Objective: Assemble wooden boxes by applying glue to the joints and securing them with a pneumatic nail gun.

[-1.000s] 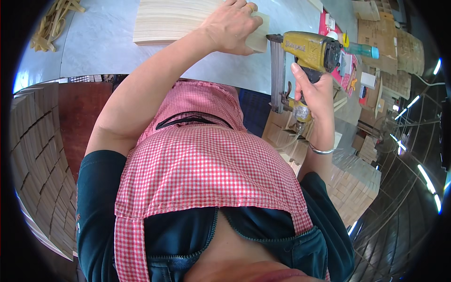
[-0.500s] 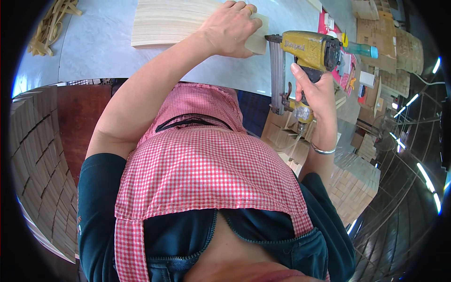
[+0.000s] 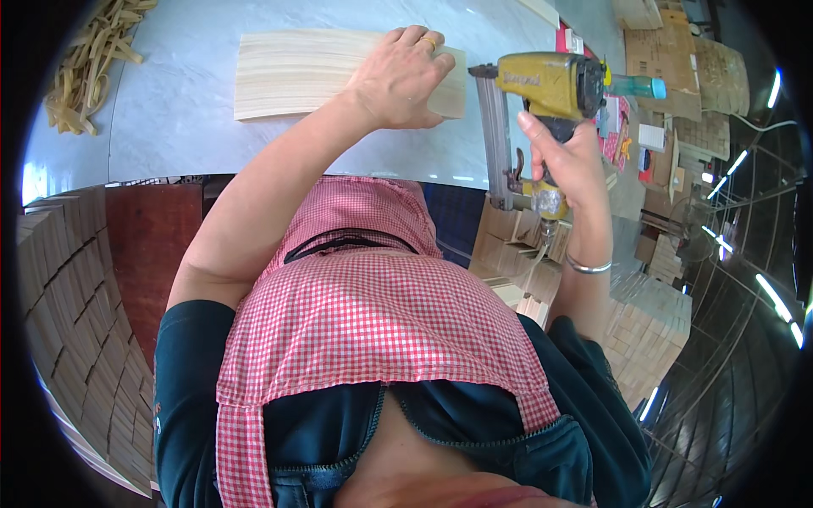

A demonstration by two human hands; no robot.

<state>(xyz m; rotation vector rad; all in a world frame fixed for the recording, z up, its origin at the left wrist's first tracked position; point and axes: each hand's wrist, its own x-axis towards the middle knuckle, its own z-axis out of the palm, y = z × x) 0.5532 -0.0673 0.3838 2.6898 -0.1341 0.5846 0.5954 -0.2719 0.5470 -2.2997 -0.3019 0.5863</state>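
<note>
My left hand (image 3: 400, 80) grips the right end of a flat, pale wooden board (image 3: 292, 72), with the thumb at its near edge and the fingers over its top. The board lies lengthwise across a white, marble-look table (image 3: 178, 93). My right hand (image 3: 569, 157) is wrapped round the handle of a yellow and black pneumatic nail gun (image 3: 542, 76). Its nose and long grey magazine are just right of the board's end, apart from it. A hose fitting shows at the bottom of the handle.
A heap of thin wood strips (image 3: 89, 72) lies at the table's far left. Stacked wood pieces stand at the left (image 3: 72, 296) and right (image 3: 648, 326). Cardboard (image 3: 665, 63), a bottle with a blue cap (image 3: 639, 86) and small items are beyond the nail gun.
The view has shifted, and more of the table's far side shows, with the board lower in the picture. Both hands keep their holds; the nail gun stays beside the board's right end.
</note>
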